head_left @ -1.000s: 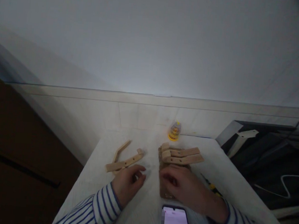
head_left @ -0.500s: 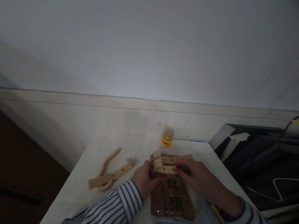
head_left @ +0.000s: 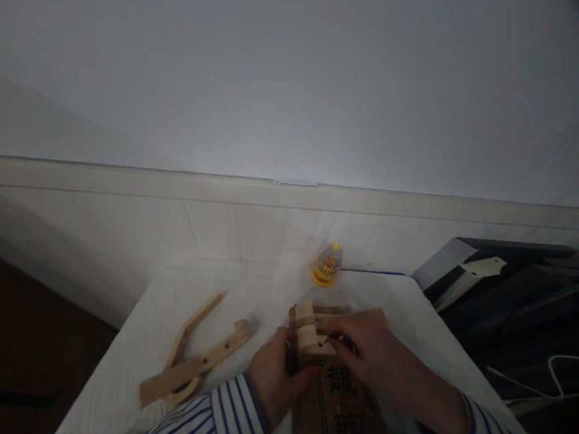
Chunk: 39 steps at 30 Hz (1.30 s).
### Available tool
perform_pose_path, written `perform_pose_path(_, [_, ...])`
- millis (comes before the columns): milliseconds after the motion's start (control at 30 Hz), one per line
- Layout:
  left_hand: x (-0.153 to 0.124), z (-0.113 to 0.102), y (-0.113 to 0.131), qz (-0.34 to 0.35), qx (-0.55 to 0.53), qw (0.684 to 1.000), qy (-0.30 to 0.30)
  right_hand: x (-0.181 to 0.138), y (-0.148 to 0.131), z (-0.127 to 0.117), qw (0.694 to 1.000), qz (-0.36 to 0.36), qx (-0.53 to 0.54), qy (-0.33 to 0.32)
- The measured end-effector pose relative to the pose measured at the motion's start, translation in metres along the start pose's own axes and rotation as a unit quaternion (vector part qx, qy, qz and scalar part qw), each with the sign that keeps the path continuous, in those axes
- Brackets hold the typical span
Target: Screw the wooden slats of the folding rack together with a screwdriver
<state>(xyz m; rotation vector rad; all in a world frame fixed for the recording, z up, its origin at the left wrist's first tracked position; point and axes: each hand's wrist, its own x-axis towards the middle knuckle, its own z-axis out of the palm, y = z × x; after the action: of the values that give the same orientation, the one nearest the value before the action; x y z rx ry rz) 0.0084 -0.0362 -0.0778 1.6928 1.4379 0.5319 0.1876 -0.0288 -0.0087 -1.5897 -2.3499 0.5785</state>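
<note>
My left hand point(head_left: 275, 376) is closed on the left edge of a brown flat package point(head_left: 339, 408) with dark characters printed on it, right beside a stack of light wooden pieces point(head_left: 306, 331) at the package's far end. Across those pieces lies my right hand point(head_left: 359, 349), its fingers curled over them and pinching at the lower one. Both sleeves are white with blue stripes.
Two loose curved wooden pieces point(head_left: 193, 360) lie on the white table point(head_left: 126, 378) at the left. A small yellow toy point(head_left: 326, 265) stands at the table's far edge by the pale wall. Dark furniture with a white bracket point(head_left: 475, 272) and a cable sits to the right.
Both hands have moved from the table in front onto the wooden stack and package. The phone has gone out of view at the bottom edge.
</note>
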Motion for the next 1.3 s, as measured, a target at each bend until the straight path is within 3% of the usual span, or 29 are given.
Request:
perform_pose_path(700, [0.002, -0.001, -0.001, 0.003, -0.025, 1.000, -0.007, 0.004, -0.002, 0.012, 0.999, -0.019, -0.011, -0.049])
perform_pose_path(1300, [0.001, -0.005, 0.005, -0.014, -0.006, 1.000, -0.014, 0.001, -0.001, 0.015, 0.998, -0.038, -0.041, -0.042])
